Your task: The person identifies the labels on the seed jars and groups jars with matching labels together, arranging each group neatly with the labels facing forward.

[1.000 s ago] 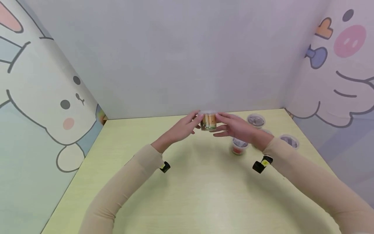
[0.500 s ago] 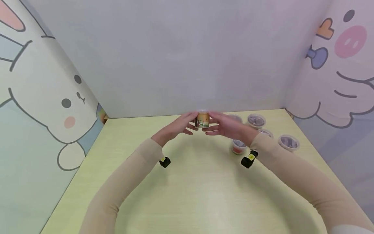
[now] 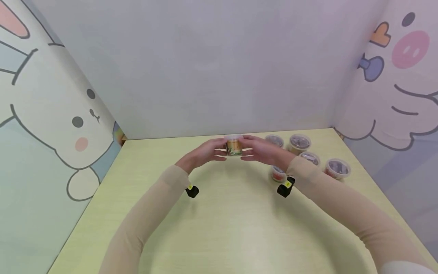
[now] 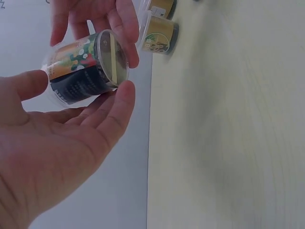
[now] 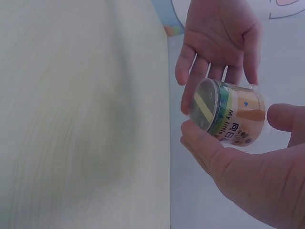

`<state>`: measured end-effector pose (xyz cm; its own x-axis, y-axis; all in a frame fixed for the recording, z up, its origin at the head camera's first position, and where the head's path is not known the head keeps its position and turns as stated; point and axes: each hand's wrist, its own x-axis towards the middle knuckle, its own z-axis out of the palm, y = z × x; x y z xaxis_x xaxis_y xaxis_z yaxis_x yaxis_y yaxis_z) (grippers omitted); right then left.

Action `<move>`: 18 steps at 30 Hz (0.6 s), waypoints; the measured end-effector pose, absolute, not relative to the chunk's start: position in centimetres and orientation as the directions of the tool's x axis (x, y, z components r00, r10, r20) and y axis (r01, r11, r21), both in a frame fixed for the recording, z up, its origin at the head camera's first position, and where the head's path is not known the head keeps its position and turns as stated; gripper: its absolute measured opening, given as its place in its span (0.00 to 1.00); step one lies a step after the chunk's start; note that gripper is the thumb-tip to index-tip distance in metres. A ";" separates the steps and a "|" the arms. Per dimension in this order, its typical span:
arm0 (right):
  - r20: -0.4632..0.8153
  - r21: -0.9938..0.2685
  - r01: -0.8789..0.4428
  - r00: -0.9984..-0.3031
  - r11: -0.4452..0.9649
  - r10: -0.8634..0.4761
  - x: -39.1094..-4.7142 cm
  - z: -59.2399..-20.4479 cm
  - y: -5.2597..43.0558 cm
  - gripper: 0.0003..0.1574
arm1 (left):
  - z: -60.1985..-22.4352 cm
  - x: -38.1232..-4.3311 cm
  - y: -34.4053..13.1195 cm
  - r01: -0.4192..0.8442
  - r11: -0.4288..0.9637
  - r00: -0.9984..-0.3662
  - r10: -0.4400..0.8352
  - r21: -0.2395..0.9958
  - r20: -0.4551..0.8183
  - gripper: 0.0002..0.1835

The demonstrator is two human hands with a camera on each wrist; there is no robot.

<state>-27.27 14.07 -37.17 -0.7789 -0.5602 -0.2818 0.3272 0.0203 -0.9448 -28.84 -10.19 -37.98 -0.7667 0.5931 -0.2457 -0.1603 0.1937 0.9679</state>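
A small clear plastic tub [image 3: 234,147] with a printed orange and green label hangs above the table near its back edge. My left hand [image 3: 206,152] holds it from the left and my right hand [image 3: 262,150] from the right, thumbs at the lid end and fingers lower on its side. The left wrist view shows a dark label panel and a pale strip across the base of the tub [image 4: 78,67]. In the right wrist view, lettering shows on the label of the tub [image 5: 240,117], with fingers of my right hand [image 5: 257,176] near its base.
Several similar lidded tubs stand at the back right of the table [image 3: 219,228], among them one tub [image 3: 299,142] by the back and another tub [image 3: 337,168] farthest right. My right forearm passes close to a red-based tub [image 3: 278,174]. Walls [image 3: 212,68] enclose the back and sides.
Both hands and the tub have shifted left, then sunk slightly. My right forearm has moved left too, uncovering more of the standing tubs.
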 end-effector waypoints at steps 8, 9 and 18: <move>-0.300 -0.943 0.327 -0.777 0.051 -0.553 -27.5 -37.1 13.6 0.41 | -38.5 -28.6 -10.1 -0.180 0.155 -0.789 0.567 0.971 -0.237 0.28; -0.301 -0.943 0.328 -0.778 0.052 -0.551 -27.5 -37.0 13.5 0.41 | -38.5 -28.6 -10.2 -0.182 0.150 -0.792 0.564 0.972 -0.235 0.28; -0.304 -0.941 0.335 -0.790 0.039 -0.533 -27.8 -36.9 12.9 0.42 | -38.8 -28.6 -10.3 -0.175 0.138 -0.823 0.522 0.975 -0.222 0.29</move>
<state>-27.76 12.95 -36.90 -0.7897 -0.5332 -0.3035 0.3353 0.0394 -0.9413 -28.57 -10.29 -38.80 -0.8233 0.5222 -0.2223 -0.1754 0.1384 0.9747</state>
